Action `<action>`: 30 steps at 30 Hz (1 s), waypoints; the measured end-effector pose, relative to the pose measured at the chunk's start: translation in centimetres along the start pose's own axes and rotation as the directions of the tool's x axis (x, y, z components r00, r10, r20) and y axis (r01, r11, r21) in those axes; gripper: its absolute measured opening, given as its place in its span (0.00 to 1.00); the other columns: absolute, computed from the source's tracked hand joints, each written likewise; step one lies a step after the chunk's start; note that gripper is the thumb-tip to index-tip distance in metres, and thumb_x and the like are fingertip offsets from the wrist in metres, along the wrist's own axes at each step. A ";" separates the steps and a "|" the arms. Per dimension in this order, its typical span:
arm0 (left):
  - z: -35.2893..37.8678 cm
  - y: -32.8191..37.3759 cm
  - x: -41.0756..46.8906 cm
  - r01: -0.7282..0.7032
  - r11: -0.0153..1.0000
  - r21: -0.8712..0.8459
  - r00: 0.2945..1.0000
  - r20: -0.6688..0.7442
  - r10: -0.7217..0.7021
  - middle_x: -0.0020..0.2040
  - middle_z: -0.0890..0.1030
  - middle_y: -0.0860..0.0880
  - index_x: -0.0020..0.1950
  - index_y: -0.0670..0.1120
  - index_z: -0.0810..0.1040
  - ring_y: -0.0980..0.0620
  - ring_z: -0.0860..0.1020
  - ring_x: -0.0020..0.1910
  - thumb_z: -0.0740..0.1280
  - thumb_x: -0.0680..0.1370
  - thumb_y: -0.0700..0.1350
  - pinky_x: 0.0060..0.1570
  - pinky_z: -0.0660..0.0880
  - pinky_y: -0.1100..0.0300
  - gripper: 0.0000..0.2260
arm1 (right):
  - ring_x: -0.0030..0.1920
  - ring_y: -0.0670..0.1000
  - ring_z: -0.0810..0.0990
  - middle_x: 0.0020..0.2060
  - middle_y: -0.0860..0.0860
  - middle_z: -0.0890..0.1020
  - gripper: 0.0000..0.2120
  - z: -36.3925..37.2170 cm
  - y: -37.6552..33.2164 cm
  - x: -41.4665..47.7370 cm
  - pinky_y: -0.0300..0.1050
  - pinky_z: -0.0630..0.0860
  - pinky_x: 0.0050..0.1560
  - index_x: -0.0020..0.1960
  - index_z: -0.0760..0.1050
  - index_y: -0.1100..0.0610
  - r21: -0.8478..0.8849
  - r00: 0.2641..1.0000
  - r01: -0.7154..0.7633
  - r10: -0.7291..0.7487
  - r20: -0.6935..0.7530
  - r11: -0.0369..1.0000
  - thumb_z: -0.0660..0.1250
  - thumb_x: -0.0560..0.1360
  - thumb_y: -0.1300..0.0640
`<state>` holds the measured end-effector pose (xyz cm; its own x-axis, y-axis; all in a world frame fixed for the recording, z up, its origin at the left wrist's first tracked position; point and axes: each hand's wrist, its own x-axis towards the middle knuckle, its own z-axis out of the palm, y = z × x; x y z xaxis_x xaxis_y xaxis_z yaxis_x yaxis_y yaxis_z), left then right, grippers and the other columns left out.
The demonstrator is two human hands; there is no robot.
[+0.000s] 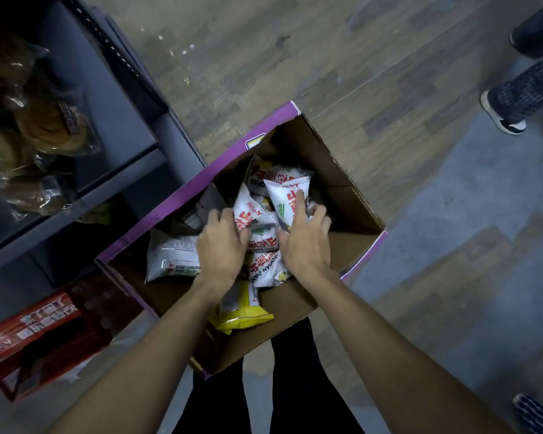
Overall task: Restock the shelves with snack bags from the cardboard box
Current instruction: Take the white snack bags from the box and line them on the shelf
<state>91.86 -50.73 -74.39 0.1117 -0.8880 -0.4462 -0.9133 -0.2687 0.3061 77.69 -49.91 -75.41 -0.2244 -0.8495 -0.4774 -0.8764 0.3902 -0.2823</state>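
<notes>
An open cardboard box (351, 195) with purple outer sides stands on the floor below me. Inside lie several white snack bags with red lettering and one yellow bag (243, 311) near the front. Both my hands are down in the box. My left hand (221, 245) grips a white bag (248, 211) at its edge. My right hand (304, 242) closes around another white bag (287, 195) that stands upright. A further white bag (173, 255) lies flat at the left of the box.
Dark grey shelves (113, 183) stand at the left, holding clear packs of brown baked goods (47, 126). A red carton (41, 336) lies on the floor at lower left. Another person's legs and shoe (505, 117) are at the upper right. Wood-look floor surrounds the box.
</notes>
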 end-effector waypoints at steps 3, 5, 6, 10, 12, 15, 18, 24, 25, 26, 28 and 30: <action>1.2 0.6 0.5 -0.017 1.000 0.007 1.000 0.025 0.017 0.57 0.73 0.41 0.65 0.44 0.69 0.38 0.77 0.52 0.70 0.76 0.47 0.46 0.74 0.47 0.21 | 0.69 0.60 0.62 0.74 0.60 0.58 0.38 0.7 -0.2 0.3 0.53 0.65 0.66 0.80 0.41 0.52 -0.213 0.999 -0.007 0.017 0.045 0.977 0.59 0.80 0.42; 1.8 0.2 0.8 -0.076 0.996 0.044 0.997 0.019 0.075 0.58 0.72 0.41 0.67 0.47 0.66 0.39 0.76 0.52 0.71 0.75 0.44 0.45 0.76 0.47 0.24 | 0.69 0.60 0.62 0.75 0.60 0.57 0.38 0.8 -0.2 0.5 0.53 0.63 0.67 0.80 0.37 0.54 -0.298 0.998 -0.004 0.021 0.055 0.955 0.55 0.81 0.41; 2.0 -0.1 1.0 -0.108 0.992 0.070 0.994 0.024 0.107 0.58 0.71 0.41 0.68 0.48 0.66 0.39 0.76 0.52 0.70 0.75 0.43 0.44 0.77 0.46 0.23 | 0.69 0.60 0.63 0.75 0.61 0.58 0.38 0.8 0.0 0.6 0.53 0.63 0.68 0.79 0.36 0.55 -0.319 0.998 -0.004 0.025 0.063 0.948 0.54 0.81 0.41; 2.5 -0.7 1.7 -0.168 0.961 0.220 0.983 0.110 0.147 0.64 0.71 0.42 0.73 0.47 0.64 0.41 0.71 0.61 0.64 0.80 0.46 0.51 0.76 0.48 0.22 | 0.67 0.59 0.65 0.72 0.61 0.61 0.41 1.3 0.7 1.2 0.53 0.66 0.66 0.79 0.34 0.58 -0.354 0.996 0.017 0.014 0.086 0.935 0.54 0.80 0.40; 2.7 -0.7 2.1 -0.177 0.944 0.277 0.976 0.170 0.133 0.67 0.69 0.42 0.77 0.48 0.59 0.41 0.67 0.65 0.64 0.80 0.49 0.57 0.73 0.50 0.27 | 0.67 0.59 0.64 0.72 0.61 0.61 0.42 1.5 0.8 1.3 0.53 0.65 0.66 0.78 0.31 0.59 -0.374 0.993 0.025 0.019 0.115 0.927 0.52 0.80 0.39; 3.1 -0.6 2.5 -0.207 0.894 0.397 0.965 0.232 0.120 0.68 0.68 0.40 0.79 0.50 0.52 0.40 0.66 0.65 0.65 0.79 0.51 0.62 0.68 0.52 0.32 | 0.67 0.60 0.64 0.72 0.61 0.61 0.43 1.6 0.5 1.4 0.54 0.63 0.66 0.77 0.29 0.61 -0.412 0.987 0.036 0.031 0.156 0.911 0.51 0.80 0.39; 3.3 -0.8 2.6 -0.229 0.855 0.465 0.959 0.258 0.116 0.63 0.71 0.40 0.79 0.52 0.48 0.42 0.70 0.60 0.65 0.78 0.50 0.57 0.70 0.54 0.35 | 0.67 0.60 0.64 0.71 0.61 0.61 0.42 1.6 0.2 2.1 0.54 0.62 0.67 0.77 0.29 0.61 -0.415 0.980 0.045 0.041 0.195 0.909 0.50 0.79 0.40; 0.9 -0.4 3.5 -0.135 0.909 0.394 0.943 0.333 -0.004 0.60 0.75 0.41 0.78 0.56 0.52 0.40 0.76 0.57 0.71 0.75 0.52 0.51 0.75 0.50 0.38 | 0.69 0.61 0.63 0.73 0.63 0.59 0.43 0.6 0.1 3.2 0.53 0.62 0.69 0.77 0.28 0.60 -0.290 0.963 0.068 0.013 0.268 0.955 0.57 0.80 0.47; 0.6 -0.4 3.3 -0.102 0.930 0.353 0.949 0.315 -0.015 0.59 0.75 0.40 0.77 0.55 0.55 0.39 0.76 0.57 0.71 0.74 0.52 0.51 0.75 0.50 0.37 | 0.69 0.62 0.63 0.73 0.63 0.59 0.44 0.2 0.1 3.1 0.53 0.63 0.68 0.77 0.28 0.59 -0.249 0.965 0.065 0.003 0.264 0.966 0.59 0.80 0.48; 0.4 -0.5 2.9 -0.065 0.950 0.306 0.959 0.282 -0.025 0.59 0.75 0.39 0.76 0.53 0.57 0.38 0.76 0.57 0.71 0.74 0.53 0.51 0.75 0.49 0.35 | 0.68 0.62 0.64 0.72 0.63 0.60 0.44 -0.1 0.1 3.0 0.52 0.65 0.67 0.78 0.29 0.57 -0.215 0.968 0.064 -0.008 0.251 0.975 0.60 0.80 0.48; 0.3 -0.7 2.1 0.002 0.974 0.225 0.977 0.207 -0.049 0.60 0.74 0.38 0.75 0.50 0.60 0.37 0.75 0.58 0.70 0.74 0.55 0.54 0.74 0.49 0.33 | 0.67 0.61 0.66 0.70 0.62 0.63 0.43 -0.4 -0.1 2.4 0.51 0.68 0.64 0.78 0.30 0.55 -0.177 0.979 0.060 -0.023 0.200 0.982 0.61 0.80 0.49; 0.7 -0.5 1.4 0.035 0.986 0.165 0.984 0.164 -0.063 0.60 0.73 0.38 0.75 0.48 0.60 0.38 0.74 0.59 0.69 0.75 0.55 0.56 0.73 0.49 0.33 | 0.65 0.60 0.66 0.68 0.62 0.64 0.41 -0.2 -0.2 1.8 0.50 0.71 0.61 0.79 0.31 0.53 -0.156 0.988 0.052 -0.028 0.154 0.986 0.59 0.81 0.48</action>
<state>92.21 -51.58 -75.82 0.1027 -0.7959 -0.5966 -0.9609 -0.2345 0.1475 77.40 -51.62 -76.02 -0.1321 -0.7953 -0.5916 -0.9427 0.2853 -0.1731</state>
